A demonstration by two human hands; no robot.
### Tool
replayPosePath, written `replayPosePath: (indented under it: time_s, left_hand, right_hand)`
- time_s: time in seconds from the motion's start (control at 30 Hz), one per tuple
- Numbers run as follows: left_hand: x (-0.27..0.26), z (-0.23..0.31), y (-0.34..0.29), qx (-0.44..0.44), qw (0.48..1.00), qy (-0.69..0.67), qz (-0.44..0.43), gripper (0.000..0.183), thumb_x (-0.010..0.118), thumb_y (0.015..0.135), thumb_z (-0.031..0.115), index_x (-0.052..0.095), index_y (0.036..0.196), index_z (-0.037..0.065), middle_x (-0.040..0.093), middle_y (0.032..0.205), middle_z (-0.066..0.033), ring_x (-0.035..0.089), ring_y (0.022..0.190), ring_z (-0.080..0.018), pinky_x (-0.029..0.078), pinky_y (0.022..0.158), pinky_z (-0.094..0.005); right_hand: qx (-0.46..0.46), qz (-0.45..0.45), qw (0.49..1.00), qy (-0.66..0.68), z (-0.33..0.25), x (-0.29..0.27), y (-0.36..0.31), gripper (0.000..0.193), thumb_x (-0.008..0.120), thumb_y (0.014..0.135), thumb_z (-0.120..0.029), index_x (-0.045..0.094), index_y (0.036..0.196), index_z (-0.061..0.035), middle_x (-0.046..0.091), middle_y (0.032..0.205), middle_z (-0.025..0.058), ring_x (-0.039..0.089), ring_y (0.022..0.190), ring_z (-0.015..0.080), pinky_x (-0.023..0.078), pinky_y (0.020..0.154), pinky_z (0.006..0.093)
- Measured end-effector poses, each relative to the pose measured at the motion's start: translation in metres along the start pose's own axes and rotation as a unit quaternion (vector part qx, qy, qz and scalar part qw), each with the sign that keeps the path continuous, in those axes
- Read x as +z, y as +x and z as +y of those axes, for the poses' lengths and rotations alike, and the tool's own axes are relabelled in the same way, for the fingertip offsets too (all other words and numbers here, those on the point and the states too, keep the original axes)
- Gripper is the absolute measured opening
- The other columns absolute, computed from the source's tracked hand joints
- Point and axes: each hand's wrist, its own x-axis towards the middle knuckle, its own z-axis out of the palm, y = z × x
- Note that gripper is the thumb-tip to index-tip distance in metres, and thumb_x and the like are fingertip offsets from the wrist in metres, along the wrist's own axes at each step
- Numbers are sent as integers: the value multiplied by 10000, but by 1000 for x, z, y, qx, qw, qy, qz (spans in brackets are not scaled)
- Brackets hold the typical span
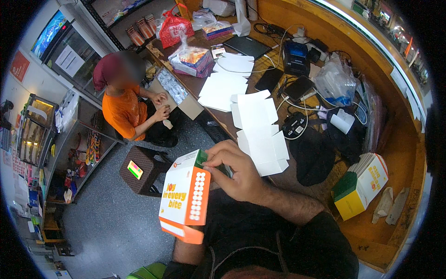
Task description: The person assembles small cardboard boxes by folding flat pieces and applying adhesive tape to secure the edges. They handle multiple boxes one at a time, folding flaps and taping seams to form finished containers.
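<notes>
Printed food carton (179, 186) held in mid-air, right hand (233, 168) at its green flap (201, 158)

The carton is clear of any surface, in front of the wearer's body, its printed side up. Its upper right corner lies between the right hand's thumb and curled fingers, which pinch the green flap; the rest extends leftward and down from that grip, an angle that seems to suit working one edge. The left forearm (186, 253) passes under the carton. The left hand is hidden behind it, so I cannot tell whether it grips or merely props, though support from below seems likely. The lower orange flap (189, 235) juts outward, loose.

Just beyond the right hand, an unfolded carton blank (260, 132) lies white side up on the counter (282, 182), apparently placed for easy reach; another blank (223, 88) lies behind it. Nested cartons (367, 181) stand to the right, probably stacked that way to save room.

Farther off to the left, a co-worker in an orange shirt (120, 114) sits beside an open box of silvery packets (171, 86).
</notes>
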Motion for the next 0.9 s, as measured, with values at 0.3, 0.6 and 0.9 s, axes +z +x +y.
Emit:
replayPosePath:
  time_s: [0.3,0.6,0.9]
  left_hand:
    - [1,25,-22,86,967,236,33,537,516,1160,392,438,1575,62,557,1499,-130,626,1325,-243,560,1068,-401]
    - [-17,-34,2,233,944,228,45,434,580,1115,310,573,1484,82,664,1375,-152,639,1295,-336,534,1049,-443]
    - [-8,-77,48,444,-91,886,100,303,727,1048,173,698,1315,35,746,1206,-138,719,1155,-305,575,939,-428]
  right_hand:
    - [11,-66,994,83,-4,-4,5,218,787,978,-73,635,1128,-24,581,1306,164,604,1292,269,494,1103,423]
    - [106,7,982,157,0,-2,3,320,810,963,-96,610,1205,-32,607,1260,118,611,1238,235,478,1086,393]
    - [47,-100,993,51,-3,-21,14,332,779,966,-149,715,1280,-64,566,1430,185,535,1415,356,421,1198,460]
